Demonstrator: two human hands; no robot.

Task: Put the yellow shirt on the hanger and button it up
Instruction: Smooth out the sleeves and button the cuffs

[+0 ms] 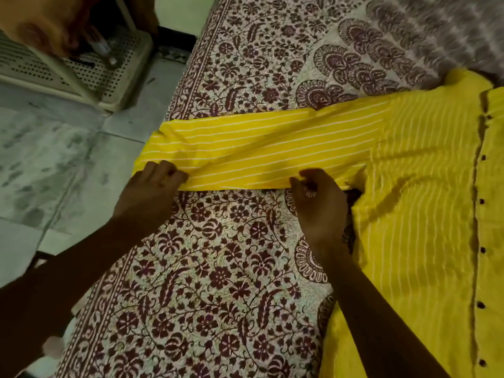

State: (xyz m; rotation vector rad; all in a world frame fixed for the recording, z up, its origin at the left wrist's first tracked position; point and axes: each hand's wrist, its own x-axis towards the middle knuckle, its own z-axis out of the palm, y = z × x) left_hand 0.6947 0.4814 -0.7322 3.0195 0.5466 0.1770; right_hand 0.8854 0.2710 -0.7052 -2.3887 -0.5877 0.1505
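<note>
Both hands grip the yellow shirt by its sleeve on the bedspread.
Head view: the shirt lies flat on the bedspread's right part, with its sleeve stretched to the bedspread's left edge. The left hand curls its fingers round the cuff end at that edge. The right hand pinches the sleeve's lower hem near the armpit.
</note>
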